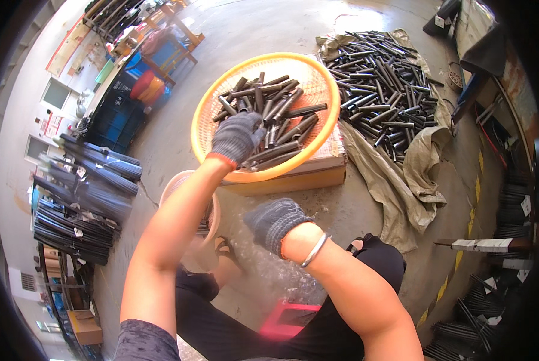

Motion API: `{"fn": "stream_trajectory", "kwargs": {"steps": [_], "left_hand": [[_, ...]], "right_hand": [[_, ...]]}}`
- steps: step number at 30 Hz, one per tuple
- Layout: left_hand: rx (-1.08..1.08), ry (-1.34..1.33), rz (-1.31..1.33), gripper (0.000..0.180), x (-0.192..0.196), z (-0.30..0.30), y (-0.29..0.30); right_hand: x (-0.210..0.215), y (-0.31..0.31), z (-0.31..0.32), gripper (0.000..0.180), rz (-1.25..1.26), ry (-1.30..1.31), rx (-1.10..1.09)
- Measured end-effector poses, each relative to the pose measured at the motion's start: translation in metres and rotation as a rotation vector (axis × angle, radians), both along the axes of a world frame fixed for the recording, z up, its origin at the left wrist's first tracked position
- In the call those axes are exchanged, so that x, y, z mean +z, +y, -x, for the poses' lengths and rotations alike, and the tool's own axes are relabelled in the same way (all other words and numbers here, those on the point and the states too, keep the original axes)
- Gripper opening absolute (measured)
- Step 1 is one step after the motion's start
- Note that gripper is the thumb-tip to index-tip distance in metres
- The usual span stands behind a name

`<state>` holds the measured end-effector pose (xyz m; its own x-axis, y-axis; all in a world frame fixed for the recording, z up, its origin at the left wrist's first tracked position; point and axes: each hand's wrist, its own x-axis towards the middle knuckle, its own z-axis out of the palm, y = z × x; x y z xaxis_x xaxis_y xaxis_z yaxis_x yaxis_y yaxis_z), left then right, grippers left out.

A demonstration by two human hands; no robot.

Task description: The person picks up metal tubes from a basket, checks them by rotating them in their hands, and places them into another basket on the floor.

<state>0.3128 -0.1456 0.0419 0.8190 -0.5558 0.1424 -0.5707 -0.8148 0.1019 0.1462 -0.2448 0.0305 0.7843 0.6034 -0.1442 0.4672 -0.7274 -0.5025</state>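
"What is sitting closest to your body?"

"My gloved right hand [275, 225]. It is hovering in front of the orange basket [334, 99], on my side of the rim and apart from the tubes. Its fingers are curling inward and pointing to my left; I cannot tell whether they are closing on anything."

"And the other one?"

"My left hand [239, 137] is lying farther out, over the basket's near left side, so it is the nearer one to the black tubes [275, 111]. Its fingers are bending down among them, but the dark glove is hiding the contact, so I cannot tell if they are gripping one."

"Which way are the tubes lying from those fingers?"

"Mostly to the right and beyond. Just to the right, some are running away from me. Farther right, one tube [308, 110] is lying nearly crosswise, its long axis going left to right, and others are slanting between."

"What is holding the basket up?"

"It is resting on a box [305, 175]. Past its right side, a big pile of similar tubes [383, 90] is spreading over a drab cloth [422, 174] on the floor [365, 240]."
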Motion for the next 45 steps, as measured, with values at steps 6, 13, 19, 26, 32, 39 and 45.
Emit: {"fn": "stream_trajectory", "kwargs": {"steps": [6,13,19,26,32,39,45], "left_hand": [[0.122,0.112,-0.388,0.029,-0.023,-0.038,-0.082],[0.155,-0.043,-0.508,0.031,-0.062,-0.055,-0.082],[0.120,0.090,-0.322,0.038,-0.069,-0.062,-0.067],[0.088,-0.126,0.003,0.027,-0.044,-0.073,-0.013],[0.093,-0.096,0.328,0.027,0.036,-0.032,0.044],[0.223,0.079,0.527,0.026,0.074,0.093,0.140],[0.214,0.624,0.756,0.025,0.068,0.173,0.159]], "right_hand": [[0.010,-0.018,0.004,0.016,-0.086,-0.057,-0.097],[0.022,-0.024,0.001,0.023,-0.093,0.038,-0.031],[0.016,-0.018,-0.003,0.021,-0.106,-0.023,-0.096],[0.009,-0.019,-0.010,0.022,-0.055,-0.046,-0.102],[0.005,-0.028,-0.018,0.023,-0.067,-0.134,-0.180],[0.033,-0.020,-0.027,0.052,-0.524,-0.467,-0.426],[0.029,0.011,-0.013,0.078,-0.432,-0.176,-0.119]]}}
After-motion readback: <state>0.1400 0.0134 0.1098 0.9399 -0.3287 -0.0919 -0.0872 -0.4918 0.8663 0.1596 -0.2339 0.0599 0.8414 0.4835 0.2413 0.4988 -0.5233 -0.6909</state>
